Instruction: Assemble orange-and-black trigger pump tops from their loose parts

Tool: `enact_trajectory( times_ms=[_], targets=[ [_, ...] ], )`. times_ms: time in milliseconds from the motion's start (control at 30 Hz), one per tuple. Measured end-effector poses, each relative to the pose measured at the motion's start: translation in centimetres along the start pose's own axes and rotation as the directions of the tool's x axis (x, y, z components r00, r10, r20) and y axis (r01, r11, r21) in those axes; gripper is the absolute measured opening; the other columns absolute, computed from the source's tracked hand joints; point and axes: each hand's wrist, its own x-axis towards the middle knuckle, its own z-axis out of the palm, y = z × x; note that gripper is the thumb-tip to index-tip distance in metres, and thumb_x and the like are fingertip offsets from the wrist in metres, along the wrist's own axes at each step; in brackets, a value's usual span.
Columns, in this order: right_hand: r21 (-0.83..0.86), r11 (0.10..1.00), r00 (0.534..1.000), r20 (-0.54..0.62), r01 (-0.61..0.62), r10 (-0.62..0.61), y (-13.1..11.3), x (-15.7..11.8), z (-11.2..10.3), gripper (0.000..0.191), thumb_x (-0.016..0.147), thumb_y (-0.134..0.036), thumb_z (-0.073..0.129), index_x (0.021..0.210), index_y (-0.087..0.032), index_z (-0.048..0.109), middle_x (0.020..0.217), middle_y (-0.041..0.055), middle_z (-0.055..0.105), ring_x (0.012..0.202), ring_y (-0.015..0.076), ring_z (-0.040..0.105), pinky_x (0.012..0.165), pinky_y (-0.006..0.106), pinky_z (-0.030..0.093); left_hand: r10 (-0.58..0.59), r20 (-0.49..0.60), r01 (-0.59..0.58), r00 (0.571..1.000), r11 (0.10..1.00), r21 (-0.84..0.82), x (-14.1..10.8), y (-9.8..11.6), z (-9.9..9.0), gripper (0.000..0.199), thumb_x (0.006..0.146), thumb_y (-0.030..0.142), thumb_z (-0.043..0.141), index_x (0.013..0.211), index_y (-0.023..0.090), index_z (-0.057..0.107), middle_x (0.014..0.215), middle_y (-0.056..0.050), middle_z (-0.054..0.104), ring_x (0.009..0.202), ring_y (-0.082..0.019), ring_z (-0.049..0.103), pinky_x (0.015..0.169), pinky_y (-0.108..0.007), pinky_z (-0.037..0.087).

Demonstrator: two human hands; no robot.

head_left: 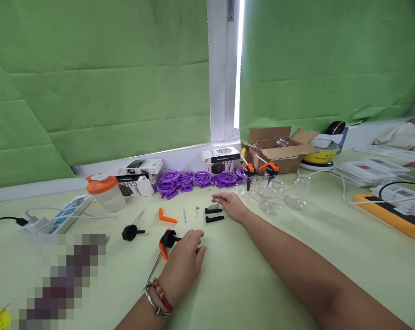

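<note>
My left hand (187, 256) rests low over the table with fingers loosely bent and thumb apart. Beside it, partly covered by it, lies a black cap (167, 239) with an orange lever (163, 253) and a metal rod (152, 271). My right hand (229, 204) reaches in from the right, fingers stretched leftward, just behind a small coil spring (213, 207) on a black part (213, 211). A second black part (214, 219) lies in front of that. To the left are a metal pin (185, 215), tiny brass-coloured pieces (197, 208) and a loose orange lever (167, 216).
Another black cap with a rod (130, 232) lies left. A shaker bottle (106, 190), purple plastic rings (169, 182) and printed boxes (138, 187) line the back. Glass jars (271, 201), a cardboard box (279, 158) and an orange-and-black bar (393, 215) stand right. A power strip (71, 214) lies left.
</note>
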Motion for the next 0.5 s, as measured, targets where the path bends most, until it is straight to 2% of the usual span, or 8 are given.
enact_trajectory(
  times_ms=[100,200,300,400,500],
  targets=[
    [-0.102,0.995,1.0,-0.002,0.017,-0.018,-0.3,-0.2,-0.2,0.026,0.081,-0.025,0.053,0.1,-0.016,0.067,0.092,0.0059,0.071,0.088,0.0166,0.064,0.088,0.034,0.047,-0.02,-0.177,0.028,0.984,0.999,0.043,0.0,-1.1,-1.3,0.024,0.086,0.03,0.04,0.104,0.018,0.051,0.085,-0.006,0.059,0.073,-0.018,0.055,0.069,-0.032,0.045],
    [-0.295,0.952,0.997,0.028,0.081,-0.077,-1.1,-0.4,-0.2,0.022,0.08,-0.021,0.054,0.095,-0.02,0.07,0.085,0.0041,0.071,0.091,0.0178,0.06,0.087,0.034,0.045,-0.098,-0.324,0.122,0.941,0.991,0.055,0.1,-2.7,-2.6,0.023,0.085,0.034,0.041,0.1,0.019,0.053,0.079,-0.003,0.058,0.07,-0.017,0.056,0.067,-0.032,0.045],
    [-0.394,0.907,0.988,0.099,0.15,-0.121,-1.9,-0.6,-0.1,0.021,0.08,-0.018,0.053,0.092,-0.021,0.071,0.084,0.0031,0.071,0.093,0.0183,0.057,0.086,0.033,0.044,-0.15,-0.367,0.186,0.918,0.981,0.063,0.3,-3.8,-3.2,0.023,0.085,0.036,0.041,0.096,0.02,0.054,0.076,-0.002,0.057,0.065,-0.016,0.055,0.061,-0.031,0.044],
    [-0.426,0.885,0.981,0.137,0.187,-0.141,-2.1,-0.6,-0.1,0.022,0.081,-0.017,0.053,0.091,-0.022,0.072,0.085,0.0032,0.071,0.092,0.0182,0.056,0.085,0.031,0.044,-0.147,-0.362,0.185,0.921,0.98,0.071,0.5,-3.9,-3.2,0.023,0.085,0.036,0.041,0.095,0.02,0.054,0.074,-0.001,0.057,0.064,-0.016,0.055,0.059,-0.03,0.043],
    [-0.435,0.879,0.98,0.127,0.194,-0.153,-2.0,-0.6,-0.1,0.022,0.081,-0.017,0.053,0.092,-0.022,0.071,0.085,0.0035,0.071,0.092,0.018,0.056,0.084,0.03,0.044,-0.138,-0.343,0.173,0.929,0.982,0.075,0.5,-3.6,-2.9,0.023,0.084,0.036,0.042,0.095,0.02,0.055,0.074,-0.001,0.059,0.065,-0.017,0.057,0.06,-0.029,0.043]
  ],
)
